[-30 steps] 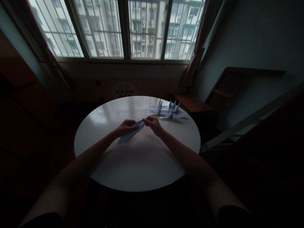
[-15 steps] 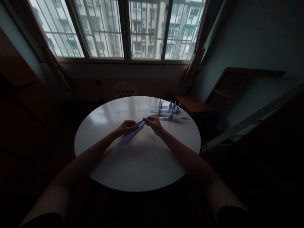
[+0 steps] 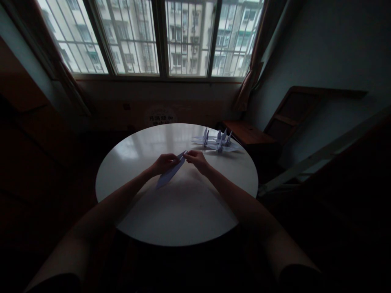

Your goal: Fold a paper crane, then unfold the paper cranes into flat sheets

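A pale folded sheet of paper (image 3: 170,175), long and pointed, slants between my hands above the table. My left hand (image 3: 165,163) is closed on its middle, thumb on top. At its upper right tip, my right hand (image 3: 197,158) pinches the paper with thumb and fingertips. The fine folds under the fingers are too small and dark to make out. Several folded paper cranes (image 3: 220,145) stand grouped on the table beyond my right hand.
Both hands work over a round white table (image 3: 177,219). Behind it are a low wall and a barred window (image 3: 189,40). A wooden bench or cabinet (image 3: 247,133) stands past the table's right rim, with a wooden frame (image 3: 293,110) leaning nearby.
The folded paper has turned slightly in my hands and looks narrower, its lower end shifted a little right. Both hands keep their hold in nearly the same place.
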Motion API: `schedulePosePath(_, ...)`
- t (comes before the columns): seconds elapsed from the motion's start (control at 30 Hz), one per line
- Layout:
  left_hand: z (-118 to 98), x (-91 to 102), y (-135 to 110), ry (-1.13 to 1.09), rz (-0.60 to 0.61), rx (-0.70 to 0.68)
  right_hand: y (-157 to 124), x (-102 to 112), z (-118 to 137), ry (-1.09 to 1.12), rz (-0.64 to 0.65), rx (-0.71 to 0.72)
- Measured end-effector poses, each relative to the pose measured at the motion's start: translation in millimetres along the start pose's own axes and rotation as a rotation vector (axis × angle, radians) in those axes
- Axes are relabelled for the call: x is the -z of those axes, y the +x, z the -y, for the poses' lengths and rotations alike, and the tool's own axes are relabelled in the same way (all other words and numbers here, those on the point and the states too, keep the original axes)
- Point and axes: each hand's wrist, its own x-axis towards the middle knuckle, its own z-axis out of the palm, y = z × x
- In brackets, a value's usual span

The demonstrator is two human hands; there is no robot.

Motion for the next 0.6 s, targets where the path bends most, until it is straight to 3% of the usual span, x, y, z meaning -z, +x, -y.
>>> schedulePosePath(0.3,0,2.1,-1,0.032,0.021,-0.027,5,7,0,0.003,-0.067,0.029)
schedulePosePath(0.5,2,-0.6,1,0.096,0.004,-0.091,12,18,0,0.1,-0.214,-0.031)
schedulePosePath(0.6,-1,-0.4,0,0.068,-0.04,-0.095,7,14,0,0.097,-0.119,-0.1)
